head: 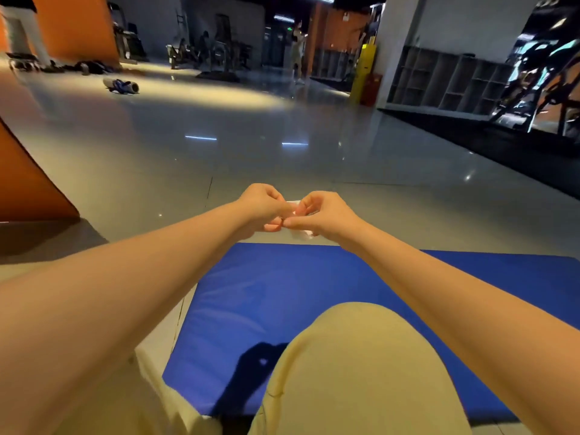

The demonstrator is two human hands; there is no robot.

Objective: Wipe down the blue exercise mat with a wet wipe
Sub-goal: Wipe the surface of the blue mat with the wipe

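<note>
The wet wipe (pixel 293 202) is a small white piece held in the air between both hands, beyond the 12 o'clock edge of the blue exercise mat (pixel 251 293) and not touching it; only slivers of it show above and below the fingers, so whether it is folded or still wrapped cannot be determined. The left hand (pixel 260 208) pinches its 9 o'clock side with curled fingers; the right hand (pixel 326 216) pinches its 3 o'clock side, thumb against fingertips; the two hands touch each other. The mat lies flat on a glossy grey floor (pixel 251 146); a knee in pale beige trousers (pixel 361 356) rests on it at 6 o'clock. A green lit sign (pixel 290 28) at 12 o'clock is too small to read. An orange wall panel (pixel 28 183) stands at 9 o'clock; a rolled mat (pixel 120 86) lies at 11 o'clock; a yellow post (pixel 364 70), grey cubby shelving (pixel 439 80) and exercise machines (pixel 533 83) stand at 1 to 2 o'clock.
</note>
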